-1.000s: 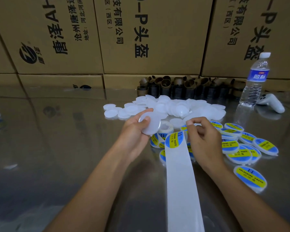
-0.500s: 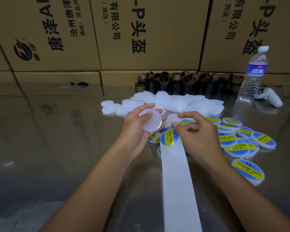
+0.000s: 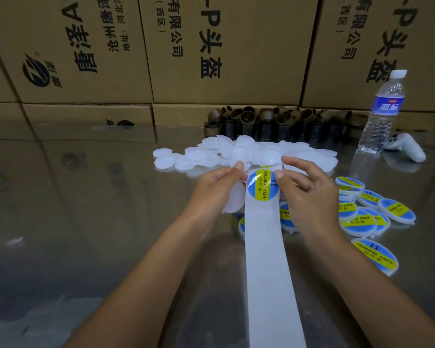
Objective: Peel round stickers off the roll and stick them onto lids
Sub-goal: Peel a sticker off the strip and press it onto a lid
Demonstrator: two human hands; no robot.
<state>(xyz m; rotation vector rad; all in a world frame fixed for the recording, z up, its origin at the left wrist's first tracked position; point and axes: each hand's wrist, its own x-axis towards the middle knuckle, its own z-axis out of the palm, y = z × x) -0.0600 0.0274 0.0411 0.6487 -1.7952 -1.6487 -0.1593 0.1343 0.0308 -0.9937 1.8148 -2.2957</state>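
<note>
Translucent white plastic, round and flat, the blank lid (image 3: pixel 232 198) sits tucked under the curled fingers of the left hand (image 3: pixel 211 189), whose thumb tip seems to touch the far left corner of the backing strip (image 3: pixel 269 272). Just right of the lid, between both hands, lies the glossy blue and yellow sticker (image 3: pixel 259 185) at the strip's far end. The smooth white strip's long axis runs from far to near. The right hand (image 3: pixel 309 197) pinches the sticker's right edge and looks best placed to peel it leftward onto the lid. Far behind is a pile of blank lids (image 3: pixel 249 151); to the right, labelled lids (image 3: pixel 362 217) lie overlapping on the shiny table (image 3: pixel 86 222).
</note>
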